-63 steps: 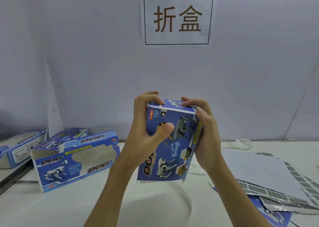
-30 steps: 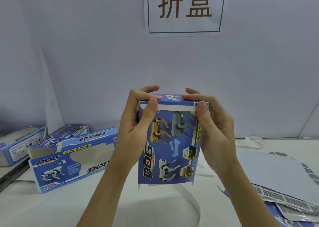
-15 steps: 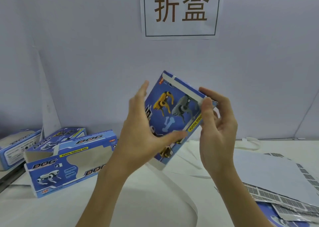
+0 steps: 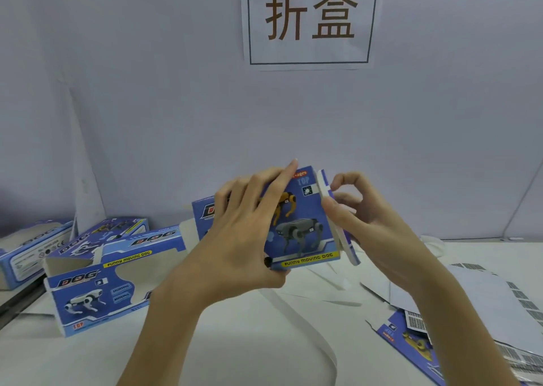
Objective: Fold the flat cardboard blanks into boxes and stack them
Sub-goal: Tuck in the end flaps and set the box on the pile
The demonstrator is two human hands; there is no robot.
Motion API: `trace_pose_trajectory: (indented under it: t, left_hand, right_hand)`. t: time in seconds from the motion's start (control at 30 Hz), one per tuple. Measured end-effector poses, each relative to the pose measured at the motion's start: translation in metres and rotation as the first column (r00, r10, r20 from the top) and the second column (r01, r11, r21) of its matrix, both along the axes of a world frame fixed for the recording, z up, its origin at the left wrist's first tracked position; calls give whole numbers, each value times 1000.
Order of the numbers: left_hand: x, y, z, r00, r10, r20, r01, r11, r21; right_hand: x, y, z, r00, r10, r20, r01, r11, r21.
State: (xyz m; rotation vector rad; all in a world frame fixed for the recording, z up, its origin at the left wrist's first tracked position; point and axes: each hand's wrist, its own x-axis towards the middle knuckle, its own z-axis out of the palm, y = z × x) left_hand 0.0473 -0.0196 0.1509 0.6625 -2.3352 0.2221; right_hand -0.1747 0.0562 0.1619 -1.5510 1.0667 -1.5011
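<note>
Blue printed cardboard fills the middle of the frame: a folded box [image 4: 296,221] held in the air above the table, lying on its long side with its dog-printed face toward the camera and the words "FUNNY MOVING DOG" along its lower edge. The left hand [image 4: 244,238] grips it from the near side, fingers spread across the printed face and the thumb under the lower edge. The right hand [image 4: 373,233] is at the box's right end, where the thumb and curled fingers pinch the end flap [image 4: 338,218], which stands slightly ajar from the body. Whether anything is inside the box cannot be told.

At the left of the frame a finished box [image 4: 114,280] lies on the table, its window cut-out showing a bare cardboard interior. Behind it sits a second box [image 4: 108,233], and a third box [image 4: 29,250] is at the far left edge.

The white table [image 4: 235,341] runs across the lower frame. At the lower right lies a pile of flat blanks [image 4: 470,306], pale backs up with barcodes along their edges, one blue printed corner poking out. A white paper strip [image 4: 308,330] curls across the table below the hands. The pale grey wall [image 4: 147,91] carries a paper sign [image 4: 308,18] with two brown characters at the top centre.
</note>
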Motion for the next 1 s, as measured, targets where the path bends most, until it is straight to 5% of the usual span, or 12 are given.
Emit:
trace_pose_trajectory:
  t: [0.4, 0.6, 1.0]
  left_hand:
    - [5, 16, 16, 996, -10, -85, 5, 998, -58]
    - [3, 18, 17, 998, 7, -62, -12, 997, -82]
    - [-2, 21, 14, 999, 31, -26, -33, 996, -80]
  right_hand:
    - [35, 1, 2, 976, -210, 55, 216, 906, -364]
    - [43, 6, 5, 971, -128, 203, 184, 939, -291]
    - [54, 4, 3, 947, -234, 220, 288, 921, -262]
